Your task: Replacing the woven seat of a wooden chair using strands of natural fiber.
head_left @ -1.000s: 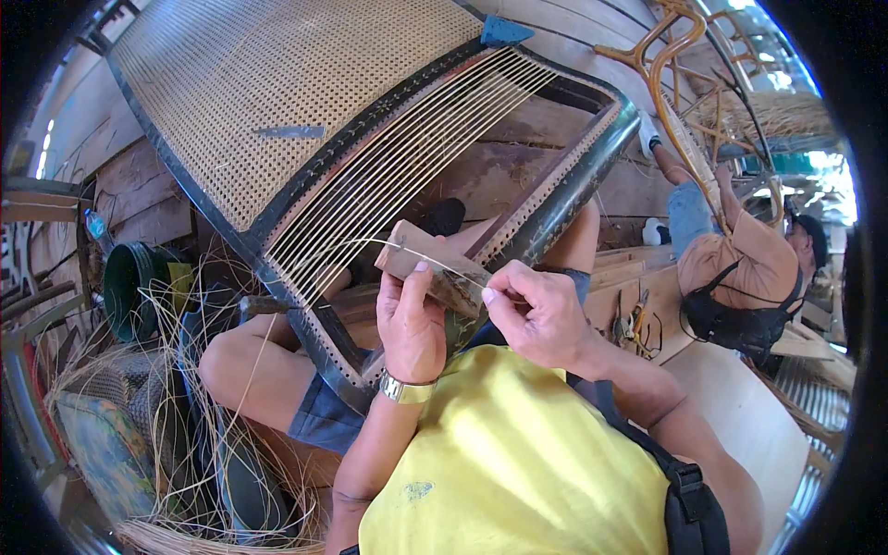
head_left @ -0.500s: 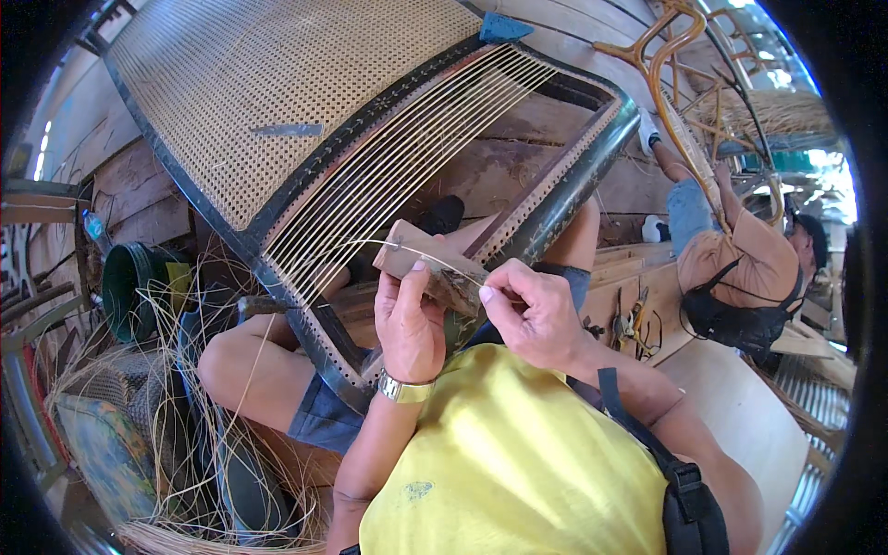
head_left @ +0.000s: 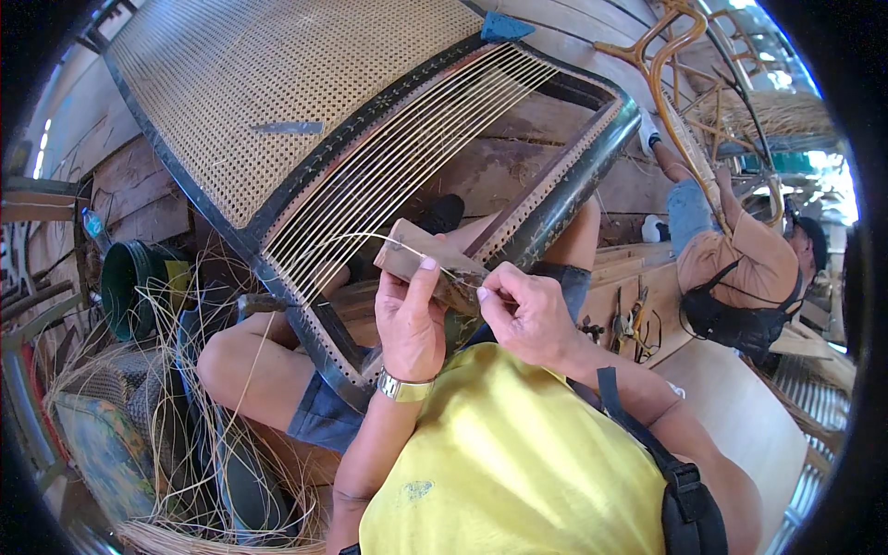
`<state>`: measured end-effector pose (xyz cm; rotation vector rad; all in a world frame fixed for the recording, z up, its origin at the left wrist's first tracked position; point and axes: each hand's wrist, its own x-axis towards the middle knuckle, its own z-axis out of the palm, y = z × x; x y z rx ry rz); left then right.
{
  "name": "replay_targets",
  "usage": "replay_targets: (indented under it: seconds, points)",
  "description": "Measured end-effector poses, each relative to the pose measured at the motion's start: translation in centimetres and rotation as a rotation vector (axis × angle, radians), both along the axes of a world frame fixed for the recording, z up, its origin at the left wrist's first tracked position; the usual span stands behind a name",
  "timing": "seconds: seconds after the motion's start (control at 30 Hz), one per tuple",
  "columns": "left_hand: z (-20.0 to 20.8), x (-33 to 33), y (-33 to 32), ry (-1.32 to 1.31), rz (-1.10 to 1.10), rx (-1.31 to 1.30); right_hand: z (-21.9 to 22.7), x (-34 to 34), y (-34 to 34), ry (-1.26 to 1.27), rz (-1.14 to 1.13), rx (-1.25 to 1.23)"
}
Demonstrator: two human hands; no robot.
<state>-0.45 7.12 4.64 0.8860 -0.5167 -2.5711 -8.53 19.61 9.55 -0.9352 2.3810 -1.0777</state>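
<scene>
My left hand (head_left: 410,326) is closed round a small wooden block (head_left: 400,262), its thumb lying on top near a thin pale cane strand (head_left: 359,235). The strand arches up left of the block and crosses its top towards my right hand (head_left: 529,314). That hand pinches the strand between thumb and fingertips, just right of the block. Beyond both hands lies a dark wooden frame (head_left: 566,196) with small holes along its edge. Several parallel cane strands (head_left: 407,153) stretch across its opening. Whether a blade is set in the block cannot be made out.
A woven cane panel (head_left: 277,55) fills the far left, with a flat blade (head_left: 287,128) on it. A blue wedge (head_left: 504,28) rests on the frame. Loose cane (head_left: 222,398) tangles beside a green bucket (head_left: 129,291). Tools (head_left: 634,324) lie at right, near another person (head_left: 740,268).
My right hand has shifted slightly left and down, and its fingers have curled in. Left of the block the strand arches a little higher. My left hand and the block stay nearly still.
</scene>
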Motion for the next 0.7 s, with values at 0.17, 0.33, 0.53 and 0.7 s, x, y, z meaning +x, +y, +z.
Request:
replay_targets:
  seconds: [0.17,0.33,0.53,0.7]
  points:
    - [-0.2,-0.2,0.1,-0.010,-0.005,0.001,0.3,-0.1,0.5,-0.211,-0.098,0.039]
    - [-0.1,-0.6,-0.1,-0.016,-0.026,-0.035,0.6,-0.2,0.9,-0.344,-0.141,0.067]
    - [0.3,-0.5,-1.9,0.027,-0.092,0.088,1.2,-0.5,0.2,-0.489,-0.138,-0.033]
    - [0.8,-0.6,-3.8,0.117,-0.045,0.224,1.9,-0.5,-2.2,-0.715,-0.157,-0.218]
